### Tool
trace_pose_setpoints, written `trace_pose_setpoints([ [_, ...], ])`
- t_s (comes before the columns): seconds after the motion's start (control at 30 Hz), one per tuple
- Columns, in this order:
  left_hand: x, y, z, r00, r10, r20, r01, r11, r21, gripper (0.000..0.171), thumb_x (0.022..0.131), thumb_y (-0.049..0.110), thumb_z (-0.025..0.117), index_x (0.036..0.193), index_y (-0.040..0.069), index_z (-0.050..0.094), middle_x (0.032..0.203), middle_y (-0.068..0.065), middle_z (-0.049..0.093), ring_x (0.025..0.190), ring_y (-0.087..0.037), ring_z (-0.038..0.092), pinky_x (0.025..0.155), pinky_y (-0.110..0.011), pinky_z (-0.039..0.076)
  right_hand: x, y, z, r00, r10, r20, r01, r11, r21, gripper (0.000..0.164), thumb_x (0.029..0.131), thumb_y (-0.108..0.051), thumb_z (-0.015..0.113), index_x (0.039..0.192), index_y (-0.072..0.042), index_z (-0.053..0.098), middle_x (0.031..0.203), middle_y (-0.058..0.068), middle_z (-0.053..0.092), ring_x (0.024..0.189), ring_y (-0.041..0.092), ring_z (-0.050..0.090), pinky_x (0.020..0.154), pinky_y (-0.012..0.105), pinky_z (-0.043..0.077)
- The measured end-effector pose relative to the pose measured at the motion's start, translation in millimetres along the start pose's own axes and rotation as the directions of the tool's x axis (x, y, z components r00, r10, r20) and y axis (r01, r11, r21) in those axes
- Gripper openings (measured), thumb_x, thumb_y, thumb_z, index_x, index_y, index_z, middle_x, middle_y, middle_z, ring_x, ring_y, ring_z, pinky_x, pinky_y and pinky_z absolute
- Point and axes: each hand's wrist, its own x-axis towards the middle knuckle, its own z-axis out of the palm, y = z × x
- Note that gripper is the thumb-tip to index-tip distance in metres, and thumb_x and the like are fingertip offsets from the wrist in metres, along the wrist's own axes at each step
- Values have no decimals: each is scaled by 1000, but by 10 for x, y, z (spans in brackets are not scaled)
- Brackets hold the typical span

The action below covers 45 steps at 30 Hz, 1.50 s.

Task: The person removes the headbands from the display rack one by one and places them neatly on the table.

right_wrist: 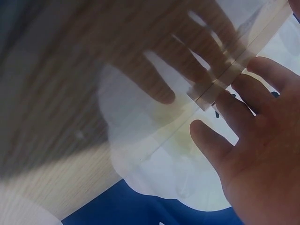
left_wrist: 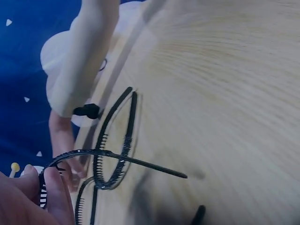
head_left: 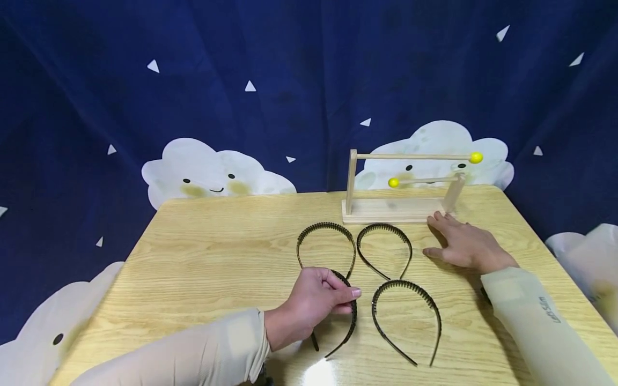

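My left hand point(head_left: 316, 297) pinches a black toothed headband point(head_left: 354, 316) between thumb and fingers, near its curved top. In the left wrist view one arm of this headband point(left_wrist: 150, 165) stretches out past the fingertips, over another headband point(left_wrist: 129, 136). Part of the band is hidden behind the hand. My right hand point(head_left: 463, 244) is spread palm down, its fingertips right at the right end of a wooden stand's base point(head_left: 396, 209). From the right wrist, the fingers point(right_wrist: 236, 112) lie along the wooden edge and hold nothing.
Three more dark headbands lie on the wooden table point(head_left: 217, 252): one back left point(head_left: 325, 225), one back right point(head_left: 407, 249), one front right point(head_left: 438, 321). The stand has two horizontal rods with yellow ball ends point(head_left: 476, 157). Behind hangs a blue curtain point(head_left: 299, 80) with clouds.
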Motion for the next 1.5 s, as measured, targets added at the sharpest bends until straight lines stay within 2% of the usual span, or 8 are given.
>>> trace_pose_setpoints([
  [0.23,71,-159,48,999,-38,-8,38,999,-13,17,82,-2,80,81,-4,64,84,-14,71,55,-11,67,63,-30,60,2,9,30,1000,11,1,-11,1000,0,100,88,-76,53,157,-6,32,161,23,25,145,47,24,97,73,37],
  [0.5,137,-294,52,999,-46,14,47,998,-47,16,84,-2,79,84,-3,63,86,-14,70,58,-12,68,66,-32,61,13,-7,9,1000,13,8,-13,1000,-10,101,88,-76,53,158,-6,31,161,23,24,144,47,25,98,72,37],
  [0.7,127,-379,74,998,-62,25,63,997,-53,14,85,0,79,85,-2,64,83,-12,70,58,-13,67,67,-33,61,18,-23,3,1000,10,7,-10,1000,-6,100,88,-74,54,157,-5,31,161,24,25,145,47,24,99,72,36],
  [1.0,121,-389,79,996,-68,57,70,997,-33,12,86,5,79,90,-3,72,87,-13,73,62,-12,68,67,-31,61,5,-2,21,1000,17,4,-17,1000,-7,101,89,-76,52,158,-6,31,161,22,24,145,45,23,99,73,35],
  [1.23,110,-414,51,997,-58,48,60,997,-40,11,86,2,78,93,-4,73,91,-18,73,72,-21,72,68,-31,61,3,-4,10,1000,17,8,-17,1000,-6,100,89,-76,52,158,-6,31,161,22,24,145,46,24,94,74,38],
  [1.37,103,-395,-10,998,-35,57,37,998,-48,13,87,2,78,96,-5,72,93,-21,73,78,-26,73,71,-35,61,1,-4,3,1000,14,3,-13,1000,-10,99,89,-73,54,158,-6,31,161,22,24,145,46,24,95,73,38],
  [1.5,86,-324,-95,998,23,63,-24,1000,7,17,86,7,79,96,-4,72,91,-19,74,76,-25,72,71,-38,61,2,-2,-4,1000,12,2,-12,1000,-10,98,90,-73,54,158,-6,31,161,22,24,145,46,24,97,73,37],
])
